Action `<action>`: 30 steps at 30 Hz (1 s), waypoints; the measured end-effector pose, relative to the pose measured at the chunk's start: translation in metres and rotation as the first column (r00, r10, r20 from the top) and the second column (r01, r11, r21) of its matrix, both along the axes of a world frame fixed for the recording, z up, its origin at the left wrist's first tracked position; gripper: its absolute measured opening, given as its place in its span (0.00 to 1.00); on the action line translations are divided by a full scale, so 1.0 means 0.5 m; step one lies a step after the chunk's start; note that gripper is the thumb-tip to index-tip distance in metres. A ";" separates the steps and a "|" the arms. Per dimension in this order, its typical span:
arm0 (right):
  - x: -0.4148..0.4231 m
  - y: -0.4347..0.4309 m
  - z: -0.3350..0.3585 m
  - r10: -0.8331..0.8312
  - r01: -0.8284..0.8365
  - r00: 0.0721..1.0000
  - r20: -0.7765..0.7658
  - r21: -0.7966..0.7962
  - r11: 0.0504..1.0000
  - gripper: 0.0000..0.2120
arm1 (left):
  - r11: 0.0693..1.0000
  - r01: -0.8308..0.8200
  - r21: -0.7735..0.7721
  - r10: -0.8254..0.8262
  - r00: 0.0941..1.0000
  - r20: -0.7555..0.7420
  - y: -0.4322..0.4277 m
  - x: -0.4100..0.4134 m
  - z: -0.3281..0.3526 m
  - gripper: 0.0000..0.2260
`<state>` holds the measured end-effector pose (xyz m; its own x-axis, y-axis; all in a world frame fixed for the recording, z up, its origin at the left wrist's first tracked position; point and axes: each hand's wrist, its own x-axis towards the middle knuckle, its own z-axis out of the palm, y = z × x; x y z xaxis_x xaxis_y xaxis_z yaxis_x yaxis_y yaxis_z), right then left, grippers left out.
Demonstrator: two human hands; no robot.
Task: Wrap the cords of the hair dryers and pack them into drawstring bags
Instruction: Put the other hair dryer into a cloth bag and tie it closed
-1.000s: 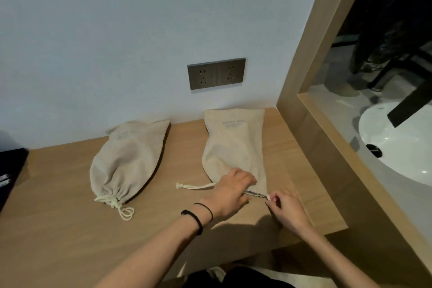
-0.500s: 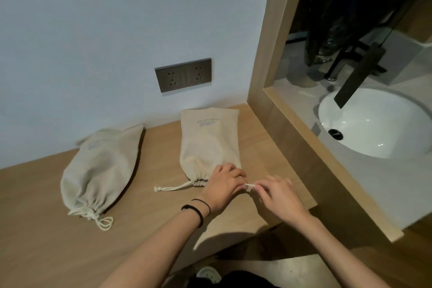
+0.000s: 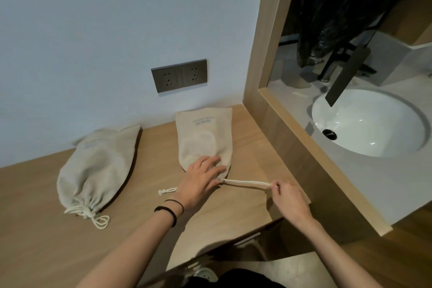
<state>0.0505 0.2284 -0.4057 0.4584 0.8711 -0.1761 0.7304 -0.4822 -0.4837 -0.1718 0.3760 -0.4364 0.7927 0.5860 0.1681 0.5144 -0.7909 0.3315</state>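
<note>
Beige cloth, a drawstring bag (image 3: 205,138), lies flat on the wooden counter (image 3: 140,206) straight below the grey socket plate (image 3: 179,76) on the wall, its printed end towards the plate and its gathered mouth towards the person. A round bulge shows through the fabric.

The left hand (image 3: 201,182) lies on the mouth end of that bag, below the plate, fingers spread and nearly straight, pressing the cloth down rather than gripping it. Two dark bands (image 3: 168,211) circle its wrist. The right hand (image 3: 289,196), below and right of the plate, pinches the end of the drawstring (image 3: 245,182) between thumb and fingertips, the other fingers curled in. The cord runs straight and tight from the bag's neck to that pinch. A knotted cord end (image 3: 167,191) sticks out from under the left hand.

Below and well left of the plate lies a second bag (image 3: 98,170), full and cinched, its cord looped loose on the counter. Right of the plate, past a wooden frame, sits a white sink (image 3: 374,124).
</note>
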 end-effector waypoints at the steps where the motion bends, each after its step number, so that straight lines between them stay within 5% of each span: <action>1: -0.003 0.005 -0.007 0.032 -0.031 0.999 0.022 -0.039 0.999 0.06 | 0.998 -0.058 -0.027 0.059 0.997 0.046 -0.005 -0.010 -0.004 0.22; 4: -0.027 0.030 -0.022 0.150 -0.145 0.987 0.051 -0.095 0.985 0.11 | 0.952 -0.267 -0.153 0.279 0.958 0.068 -0.008 -0.056 -0.020 0.26; 8: -0.086 0.088 -0.032 0.298 -0.300 0.954 -0.028 -0.101 0.949 0.17 | 0.888 -0.371 -0.273 0.323 0.924 -0.205 -0.006 -0.094 -0.039 0.27; 12: -0.141 0.133 -0.055 0.177 -0.216 0.932 -0.318 -0.090 0.972 0.17 | 0.866 -0.428 -0.258 0.368 0.896 -0.249 -0.016 -0.085 -0.042 0.18; 18: -0.146 0.158 -0.076 0.040 -0.088 0.912 -0.408 -0.101 0.991 0.10 | 0.788 -0.466 -0.404 0.399 0.885 -0.242 -0.020 -0.065 -0.030 0.09; 25: -0.102 0.151 -0.057 0.373 -0.388 0.916 -0.149 -0.093 0.917 0.14 | 0.881 -0.352 -0.316 0.283 0.928 -0.244 0.009 -0.116 0.001 0.12; 30: -0.055 0.154 -0.052 0.245 -0.258 0.965 -0.092 -0.166 0.952 0.14 | 0.823 -0.483 -0.300 0.406 0.868 -0.285 0.032 -0.150 0.025 0.13</action>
<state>0.0230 0.3054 -0.4315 0.2098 0.9091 -0.3599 0.8065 -0.3690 -0.4620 -0.2470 0.3921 -0.4238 0.4241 0.8710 -0.2481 0.8660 -0.3098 0.3926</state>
